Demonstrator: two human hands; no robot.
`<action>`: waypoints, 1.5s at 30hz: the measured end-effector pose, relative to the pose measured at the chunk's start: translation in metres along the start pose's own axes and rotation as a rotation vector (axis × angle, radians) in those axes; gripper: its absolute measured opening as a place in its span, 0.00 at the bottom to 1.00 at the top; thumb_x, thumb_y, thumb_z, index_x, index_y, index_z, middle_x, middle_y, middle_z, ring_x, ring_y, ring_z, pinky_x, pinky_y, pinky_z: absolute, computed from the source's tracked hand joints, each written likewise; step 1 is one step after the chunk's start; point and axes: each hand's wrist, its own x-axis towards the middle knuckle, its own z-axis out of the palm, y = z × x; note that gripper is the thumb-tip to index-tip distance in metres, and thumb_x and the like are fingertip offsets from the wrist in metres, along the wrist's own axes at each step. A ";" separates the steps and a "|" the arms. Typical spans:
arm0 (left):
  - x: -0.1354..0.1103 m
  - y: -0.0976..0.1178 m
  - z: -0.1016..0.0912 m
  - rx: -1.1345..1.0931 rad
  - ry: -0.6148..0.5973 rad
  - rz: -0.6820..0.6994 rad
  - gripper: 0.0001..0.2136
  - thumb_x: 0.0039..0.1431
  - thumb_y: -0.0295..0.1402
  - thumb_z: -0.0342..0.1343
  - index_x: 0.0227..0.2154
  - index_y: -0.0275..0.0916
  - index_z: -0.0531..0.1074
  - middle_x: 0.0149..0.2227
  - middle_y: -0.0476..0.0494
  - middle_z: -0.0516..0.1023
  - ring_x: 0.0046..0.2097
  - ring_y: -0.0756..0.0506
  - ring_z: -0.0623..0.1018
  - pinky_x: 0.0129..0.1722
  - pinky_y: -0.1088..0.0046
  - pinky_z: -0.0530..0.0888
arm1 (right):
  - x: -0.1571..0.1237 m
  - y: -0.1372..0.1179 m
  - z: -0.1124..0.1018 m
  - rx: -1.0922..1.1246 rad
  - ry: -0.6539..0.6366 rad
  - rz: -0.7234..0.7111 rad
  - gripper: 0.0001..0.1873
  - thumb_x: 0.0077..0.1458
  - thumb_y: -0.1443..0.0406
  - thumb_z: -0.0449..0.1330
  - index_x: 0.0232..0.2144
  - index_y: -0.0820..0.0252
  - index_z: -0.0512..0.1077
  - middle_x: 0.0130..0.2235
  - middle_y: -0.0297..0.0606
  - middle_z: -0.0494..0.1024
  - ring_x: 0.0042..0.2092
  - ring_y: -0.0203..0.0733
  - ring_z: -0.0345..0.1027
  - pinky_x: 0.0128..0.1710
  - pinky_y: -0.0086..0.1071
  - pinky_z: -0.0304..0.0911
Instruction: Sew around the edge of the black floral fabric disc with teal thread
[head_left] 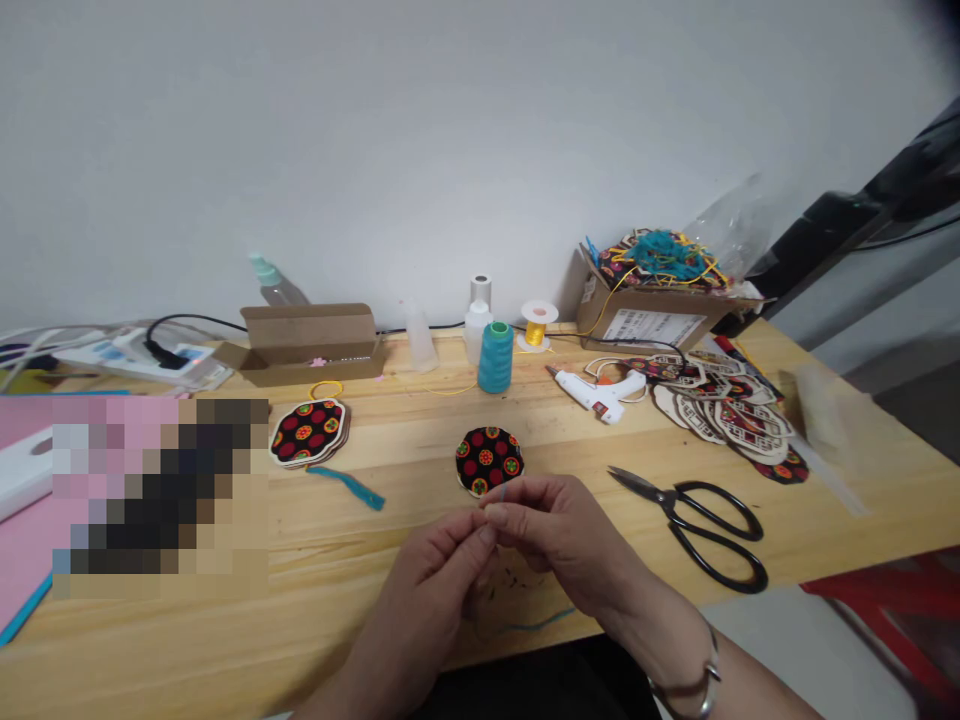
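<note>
My left hand [450,565] and my right hand [551,535] meet fingertip to fingertip above the table's front part. Both are pinched on a thin blue thread [503,493], of which only a short bit shows above the fingers. A blue strand [536,624] trails below the hands near the table edge. Just beyond my fingertips is a round black fabric-covered piece [490,460] with red and green flower dots; its near edge is hidden by the right hand. Black-handled scissors [667,500] lie partly open to the right of my right hand.
A stack of patterned pieces [307,432] and a teal strip [349,487] lie left. Behind stand a teal thread cone [496,358], yellow spool [535,332] and open cardboard box [311,345]. Rightward are a glue gun [600,392], spread pieces [750,420] and a full carton [645,325].
</note>
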 end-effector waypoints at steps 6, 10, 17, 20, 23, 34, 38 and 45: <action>0.002 0.001 0.000 -0.061 0.029 -0.026 0.11 0.54 0.39 0.54 0.25 0.36 0.72 0.17 0.56 0.55 0.20 0.54 0.53 0.19 0.78 0.52 | 0.002 -0.002 0.002 0.016 0.074 -0.033 0.12 0.37 0.62 0.66 0.20 0.65 0.71 0.15 0.26 0.64 0.16 0.23 0.45 0.15 0.24 0.37; 0.004 0.001 0.001 -0.108 0.083 -0.031 0.12 0.52 0.41 0.55 0.29 0.36 0.73 0.17 0.57 0.55 0.19 0.55 0.53 0.17 0.79 0.53 | 0.004 -0.003 0.001 -0.036 0.103 -0.076 0.12 0.37 0.61 0.66 0.20 0.65 0.71 0.14 0.25 0.61 0.17 0.24 0.44 0.15 0.24 0.38; 0.006 0.003 0.000 -0.091 0.098 -0.077 0.12 0.51 0.40 0.57 0.30 0.35 0.74 0.15 0.59 0.53 0.18 0.55 0.51 0.16 0.79 0.50 | 0.009 -0.001 0.000 -0.210 0.144 -0.143 0.08 0.43 0.63 0.63 0.22 0.65 0.73 0.18 0.28 0.66 0.18 0.26 0.50 0.17 0.24 0.46; 0.007 -0.002 -0.002 -0.089 0.148 -0.068 0.12 0.50 0.42 0.57 0.29 0.36 0.74 0.15 0.59 0.52 0.18 0.55 0.50 0.16 0.79 0.48 | 0.010 -0.002 -0.008 -0.413 0.165 -0.253 0.10 0.48 0.62 0.59 0.24 0.64 0.74 0.21 0.32 0.72 0.23 0.32 0.60 0.24 0.26 0.55; 0.007 -0.005 -0.004 -0.107 0.200 -0.061 0.13 0.48 0.42 0.59 0.28 0.36 0.74 0.15 0.59 0.52 0.18 0.55 0.50 0.16 0.79 0.47 | 0.002 -0.005 -0.029 -0.851 0.302 -0.450 0.13 0.54 0.61 0.53 0.29 0.62 0.74 0.29 0.38 0.75 0.33 0.40 0.67 0.34 0.31 0.60; 0.012 -0.004 -0.008 -0.165 0.264 -0.042 0.12 0.47 0.41 0.59 0.29 0.36 0.75 0.15 0.60 0.49 0.18 0.55 0.49 0.17 0.78 0.47 | -0.054 0.015 -0.135 -1.794 0.706 -0.237 0.18 0.54 0.68 0.48 0.46 0.69 0.68 0.45 0.49 0.70 0.45 0.50 0.65 0.46 0.40 0.62; 0.012 -0.003 -0.008 -0.144 0.265 -0.026 0.12 0.49 0.40 0.58 0.31 0.36 0.76 0.14 0.60 0.49 0.19 0.54 0.49 0.18 0.78 0.47 | -0.059 0.018 -0.145 -1.798 0.687 -0.174 0.18 0.53 0.70 0.47 0.44 0.70 0.69 0.43 0.50 0.71 0.44 0.50 0.66 0.46 0.42 0.63; 0.012 -0.001 -0.010 -0.123 0.291 -0.019 0.13 0.48 0.41 0.59 0.33 0.36 0.76 0.13 0.60 0.50 0.18 0.55 0.49 0.17 0.78 0.48 | -0.065 0.024 -0.159 -1.827 0.647 -0.159 0.19 0.47 0.73 0.50 0.42 0.69 0.69 0.43 0.50 0.71 0.44 0.52 0.66 0.43 0.41 0.65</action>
